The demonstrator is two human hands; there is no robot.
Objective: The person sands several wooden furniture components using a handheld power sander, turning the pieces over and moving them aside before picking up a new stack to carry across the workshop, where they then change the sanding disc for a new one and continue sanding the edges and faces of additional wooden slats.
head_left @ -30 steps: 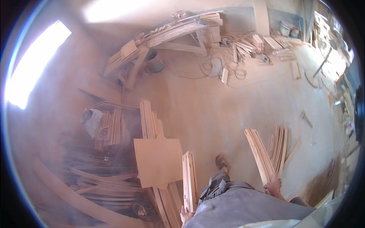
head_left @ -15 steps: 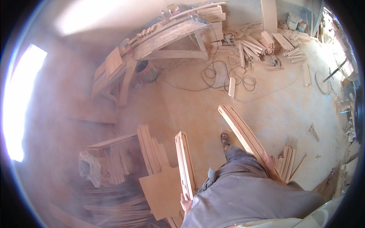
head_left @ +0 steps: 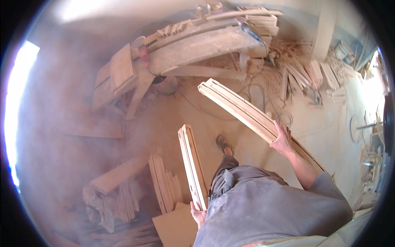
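Observation:
My right hand (head_left: 282, 140) is closed round the middle of a bundle of long grooved wooden pieces (head_left: 242, 108), raised in front of me and slanting up to the left. Lower down, my left hand (head_left: 198, 214) grips the bottom end of another bundle of grooved wooden pieces (head_left: 191, 164), held nearly upright beside my hip. Slots and grooves show along the wood. The fingers on the far side of each bundle are partly hidden.
Ahead stands a long wooden workbench (head_left: 197, 49) with boards and a red tool (head_left: 144, 55) on it. Scrap wood (head_left: 298, 76) lies at the far right, with a cable (head_left: 197, 108) on the floor. Stacked boards (head_left: 164, 183) and a flat panel (head_left: 177, 226) stand on my left.
My right hand has lifted its bundle forward and to the left, so its forearm now shows. The left bundle has shifted slightly. I have stepped nearer the workbench.

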